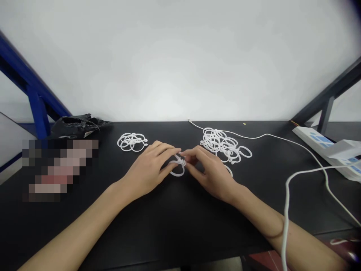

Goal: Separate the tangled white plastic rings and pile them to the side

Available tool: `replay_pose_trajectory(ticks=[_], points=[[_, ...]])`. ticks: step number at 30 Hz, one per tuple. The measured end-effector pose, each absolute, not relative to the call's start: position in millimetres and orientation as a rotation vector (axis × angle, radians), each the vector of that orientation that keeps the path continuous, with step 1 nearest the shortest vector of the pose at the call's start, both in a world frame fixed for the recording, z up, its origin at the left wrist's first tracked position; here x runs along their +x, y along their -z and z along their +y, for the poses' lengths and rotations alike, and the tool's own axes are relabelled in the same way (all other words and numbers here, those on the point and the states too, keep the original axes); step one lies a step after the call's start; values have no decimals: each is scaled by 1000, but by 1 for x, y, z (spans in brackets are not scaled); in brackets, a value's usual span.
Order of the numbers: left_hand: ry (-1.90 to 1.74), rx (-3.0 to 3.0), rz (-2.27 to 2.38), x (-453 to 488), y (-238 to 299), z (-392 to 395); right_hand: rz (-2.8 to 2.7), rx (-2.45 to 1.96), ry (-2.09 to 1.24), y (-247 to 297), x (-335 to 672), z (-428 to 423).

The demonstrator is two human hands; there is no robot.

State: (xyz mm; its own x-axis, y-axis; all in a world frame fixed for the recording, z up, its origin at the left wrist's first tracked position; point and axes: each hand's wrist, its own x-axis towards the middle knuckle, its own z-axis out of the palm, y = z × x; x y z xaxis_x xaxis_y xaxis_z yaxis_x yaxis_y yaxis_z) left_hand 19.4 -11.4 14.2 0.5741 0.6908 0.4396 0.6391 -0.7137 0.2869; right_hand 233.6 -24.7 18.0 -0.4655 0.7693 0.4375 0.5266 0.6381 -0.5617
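My left hand [153,165] and my right hand [210,169] meet over the middle of a black table [158,226]. Both pinch a small white cord loop [178,168] with a knotted wrap at its top; the loop rests on the table between the fingertips. A small bundle of coiled white loops [132,142] lies just beyond my left hand. A larger pile of white loops [224,145] lies beyond my right hand, close to its knuckles.
A crumpled black bag [76,126] sits at the back left. A white power strip [332,150] lies at the right edge, with white cables [287,199] running across the table and over my right forearm. A white wall rises behind.
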Motion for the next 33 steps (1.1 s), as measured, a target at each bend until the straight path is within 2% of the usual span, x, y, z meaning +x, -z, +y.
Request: replay_pose_trajectory(ticks=[7,16,33], points=[[-849,2546,1261,13,-10,-8,-2157,-1049,-448,-14,232,-22],[-795,2409,1263,22,-14,-13,-2069,-1081,-643,-14,227,-24],[-846,2485,1194,29,-9,-13,-1950,-1057,-589,-14,220,-22]])
